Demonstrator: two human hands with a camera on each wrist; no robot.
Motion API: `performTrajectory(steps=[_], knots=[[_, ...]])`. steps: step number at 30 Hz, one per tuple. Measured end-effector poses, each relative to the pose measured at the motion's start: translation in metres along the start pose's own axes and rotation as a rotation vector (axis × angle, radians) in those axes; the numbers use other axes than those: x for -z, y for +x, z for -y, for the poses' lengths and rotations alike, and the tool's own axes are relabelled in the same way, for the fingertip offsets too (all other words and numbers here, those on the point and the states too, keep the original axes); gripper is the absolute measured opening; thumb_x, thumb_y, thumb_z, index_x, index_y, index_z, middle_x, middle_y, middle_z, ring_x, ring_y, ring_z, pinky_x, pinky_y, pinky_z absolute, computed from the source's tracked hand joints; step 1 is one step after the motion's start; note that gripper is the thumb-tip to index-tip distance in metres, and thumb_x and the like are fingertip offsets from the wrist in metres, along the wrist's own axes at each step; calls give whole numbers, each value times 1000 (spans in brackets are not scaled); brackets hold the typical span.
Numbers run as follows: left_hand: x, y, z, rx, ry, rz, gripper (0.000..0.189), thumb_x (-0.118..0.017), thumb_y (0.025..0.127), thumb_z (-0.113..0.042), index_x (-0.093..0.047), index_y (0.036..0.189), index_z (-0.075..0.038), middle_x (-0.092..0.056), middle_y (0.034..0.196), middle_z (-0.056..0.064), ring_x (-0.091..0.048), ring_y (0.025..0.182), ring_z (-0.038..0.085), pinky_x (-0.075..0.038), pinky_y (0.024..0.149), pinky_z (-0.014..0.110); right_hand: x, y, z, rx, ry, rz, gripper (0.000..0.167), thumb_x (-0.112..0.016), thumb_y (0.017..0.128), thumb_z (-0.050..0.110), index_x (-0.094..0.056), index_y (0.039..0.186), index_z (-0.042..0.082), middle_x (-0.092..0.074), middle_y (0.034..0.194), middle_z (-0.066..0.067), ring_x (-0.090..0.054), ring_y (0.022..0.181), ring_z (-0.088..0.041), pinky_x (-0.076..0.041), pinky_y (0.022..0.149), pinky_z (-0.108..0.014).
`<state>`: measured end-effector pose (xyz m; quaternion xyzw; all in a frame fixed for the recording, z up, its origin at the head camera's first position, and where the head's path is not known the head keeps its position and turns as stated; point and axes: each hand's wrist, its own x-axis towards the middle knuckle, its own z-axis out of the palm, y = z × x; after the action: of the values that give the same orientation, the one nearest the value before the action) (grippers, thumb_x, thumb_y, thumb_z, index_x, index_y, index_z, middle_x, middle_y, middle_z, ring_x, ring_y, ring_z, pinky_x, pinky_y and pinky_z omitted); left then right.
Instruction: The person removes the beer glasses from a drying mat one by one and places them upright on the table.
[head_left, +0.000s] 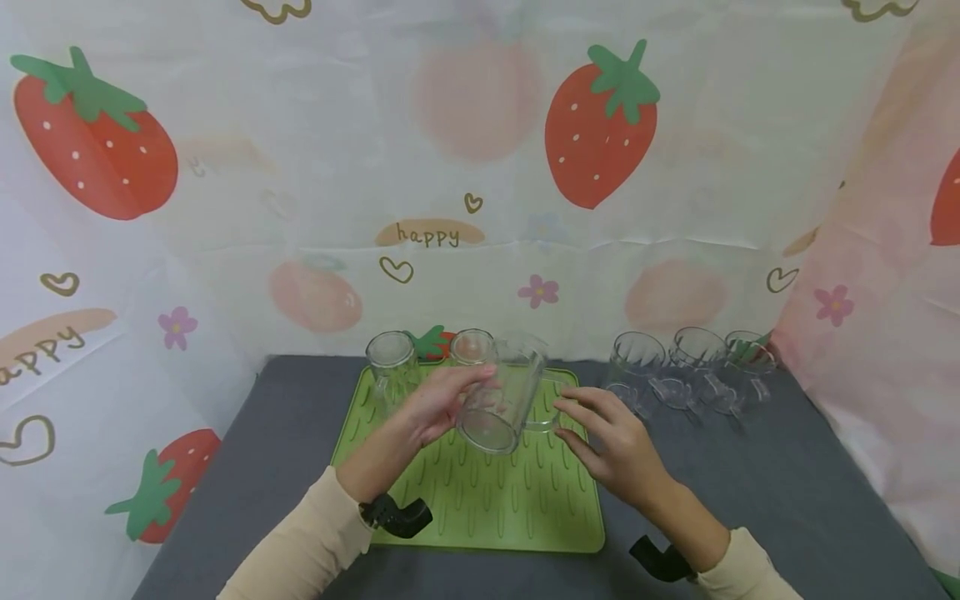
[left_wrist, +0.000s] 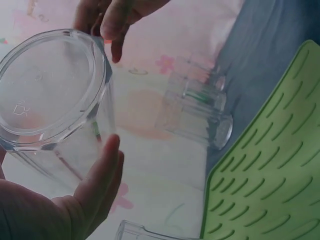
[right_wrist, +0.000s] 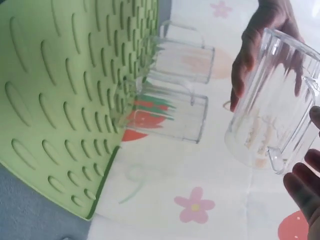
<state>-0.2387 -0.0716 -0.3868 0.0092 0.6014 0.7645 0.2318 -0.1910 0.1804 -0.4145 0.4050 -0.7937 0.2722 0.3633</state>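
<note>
So the left hand (head_left: 438, 407) has a clear mug (head_left: 501, 404), fingers and thumb wrapped round its body. It's up off the mat and tilted, with the base toward the person and the mouth leaning up and away. The left wrist view looks right at that base, and there's a little molded mark on it.

The mug's handle (right_wrist: 299, 131) points over at the right hand (head_left: 618, 442). That one's got its thumb and fingers apart and a bit bent, either side of the handle but not closed round it. Honestly can't tell if any fingertip actually touches.

Below both hands is a green mat (head_left: 495, 508) with raised oval ridges, lying on a dark gray tabletop (head_left: 240, 483). Just beyond the left hand, two more clear mugs stand at the back of the mat: one mug (head_left: 392, 375) behind the wrist side, the other mug (head_left: 471, 347) behind the fingers. Past the right hand, off to its right, three similar mugs (head_left: 637, 358) stand in a row straight on the tabletop, handles toward the person.

Pale sleeves (head_left: 303, 542) on both arms, black mounts (head_left: 401, 518) at the wrists, and a strawberry-print cloth (head_left: 337, 167) hanging behind everything.
</note>
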Motion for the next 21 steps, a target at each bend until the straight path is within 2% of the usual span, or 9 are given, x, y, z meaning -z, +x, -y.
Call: performTrajectory(steps=[3, 6, 9, 12, 15, 21], knots=[[0, -2, 3, -44, 7, -35, 46, -57, 97, -19, -48, 136, 6, -64, 113, 7, -70, 85, 15, -60, 82, 33, 0, -1, 0, -83, 88, -7, 36, -62, 96, 30, -68, 115, 0, -64, 114, -15, -63, 100, -25, -52, 79, -23], [1, -3, 6, -87, 52, -55, 50, -59, 96, -19, -45, 138, 4, -59, 126, 14, -67, 95, 16, -58, 87, 38, 0, -1, 2, -217, 192, -28, 33, -74, 86, 10, -67, 116, -2, -64, 114, -14, -64, 100, -24, -53, 82, -16], [1, -5, 10, -127, 85, -81, 55, -62, 94, -15, -41, 143, 1, -52, 136, 21, -64, 102, 18, -58, 88, 39, 0, 2, 6, -385, 305, -57, 40, -75, 79, -6, -66, 117, -3, -65, 113, -15, -66, 97, -20, -54, 85, -15], [-1, -8, 14, -177, 96, -104, 62, -63, 93, -10, -35, 147, 2, -45, 144, 23, -61, 113, 27, -58, 89, 39, 3, 6, 10, -549, 412, -71, 38, -71, 84, -5, -64, 121, -3, -65, 112, -19, -66, 97, -11, -54, 84, -13], [-3, -12, 17, -231, 99, -114, 69, -66, 90, -9, -32, 149, 1, -38, 150, 22, -54, 125, 35, -56, 93, 39, 6, 10, 11, -667, 469, -58, 37, -69, 88, 2, -63, 124, -1, -65, 113, -20, -63, 98, 0, -53, 84, -12], [-1, -20, 26, -335, 83, -81, 73, -67, 89, -9, -29, 151, -1, -35, 154, 19, -52, 130, 33, -55, 94, 30, 10, 14, 13, -805, 540, -2, 38, -68, 92, 12, -61, 128, 4, -66, 117, -21, -62, 97, 4, -53, 85, -16]])
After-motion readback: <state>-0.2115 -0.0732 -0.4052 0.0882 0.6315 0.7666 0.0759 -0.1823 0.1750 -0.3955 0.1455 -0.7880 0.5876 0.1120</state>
